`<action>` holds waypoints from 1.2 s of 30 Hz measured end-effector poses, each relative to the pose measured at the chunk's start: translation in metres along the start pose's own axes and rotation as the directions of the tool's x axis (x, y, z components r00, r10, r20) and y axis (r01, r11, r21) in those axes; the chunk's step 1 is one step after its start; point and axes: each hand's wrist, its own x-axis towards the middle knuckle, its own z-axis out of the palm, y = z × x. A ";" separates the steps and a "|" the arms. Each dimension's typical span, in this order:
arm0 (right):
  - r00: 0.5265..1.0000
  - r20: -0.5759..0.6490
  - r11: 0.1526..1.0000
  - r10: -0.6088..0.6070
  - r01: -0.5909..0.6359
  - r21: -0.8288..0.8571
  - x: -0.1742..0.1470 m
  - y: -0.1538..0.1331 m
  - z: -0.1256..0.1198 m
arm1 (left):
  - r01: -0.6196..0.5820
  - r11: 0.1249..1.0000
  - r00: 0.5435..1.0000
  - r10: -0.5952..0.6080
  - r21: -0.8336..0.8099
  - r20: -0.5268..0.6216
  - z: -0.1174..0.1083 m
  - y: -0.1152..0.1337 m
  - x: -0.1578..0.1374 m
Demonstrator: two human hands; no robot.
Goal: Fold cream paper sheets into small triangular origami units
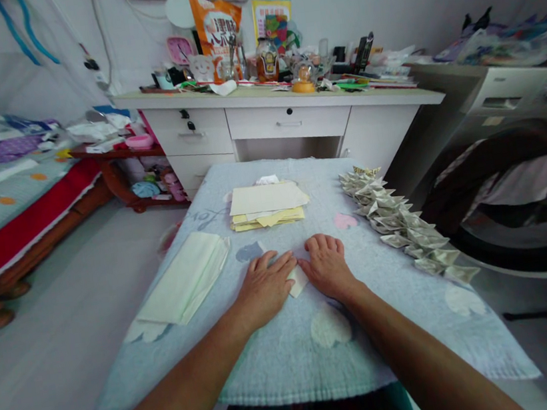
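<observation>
A small pale piece of paper (pixel 298 282) lies on the cloth-covered table between my two hands. My left hand (pixel 267 288) rests on its left side, with thumb and forefinger on the paper and the other fingers reaching forward. From the right, my right hand (pixel 329 266) meets the same piece, its thumb at the paper's edge and its fingers bent close together. Both hands cover part of the paper, so its full shape is hidden. Ahead of them is a stack of cream and yellow paper (pixel 267 198). Left of my hands lies a pile of pale green sheets (pixel 185 277).
Rows of folded pointed paper pieces (pixel 401 222) run along the table's right side. A light blue patterned cloth (pixel 275 373) covers the table. Behind stands a cluttered white desk (pixel 287 122); a washing machine (pixel 519 199) is at right, a bed (pixel 12 212) at left.
</observation>
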 end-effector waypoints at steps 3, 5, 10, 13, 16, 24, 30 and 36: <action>0.999 0.015 0.998 -0.050 0.050 0.022 -0.004 0.007 -0.003 | 0.005 1.000 1.000 -0.005 -0.009 0.015 -0.002 -0.001 0.000; 0.997 0.030 0.997 -0.072 0.070 0.045 -0.005 0.011 -0.005 | 0.002 1.000 1.000 -0.001 -0.022 0.023 -0.003 -0.001 -0.001; 0.985 0.121 0.982 -0.121 0.102 0.159 -0.007 0.024 -0.013 | 0.011 0.999 0.999 -0.010 -0.046 0.038 -0.004 -0.002 -0.002; 0.974 0.175 0.964 -0.141 0.095 0.249 -0.007 0.031 -0.020 | 0.005 0.998 0.999 -0.003 -0.069 0.035 -0.004 -0.002 -0.002; 0.973 0.135 0.942 -0.188 0.139 0.306 -0.007 0.030 -0.026 | -0.015 0.993 1.000 0.016 -0.119 0.001 -0.005 -0.004 -0.001; 0.859 0.157 0.783 -0.488 0.352 0.513 -0.011 0.006 -0.030 | -0.059 0.937 0.991 0.013 -0.345 -0.134 -0.011 -0.008 0.005; 0.856 0.157 0.778 -0.493 0.353 0.519 -0.010 0.007 -0.028 | -0.100 0.918 0.995 0.092 -0.384 -0.040 -0.018 -0.012 0.006; 0.868 0.109 0.769 -0.484 0.363 0.525 -0.009 0.005 -0.029 | -0.134 0.882 0.985 0.169 -0.451 0.037 -0.029 -0.018 0.005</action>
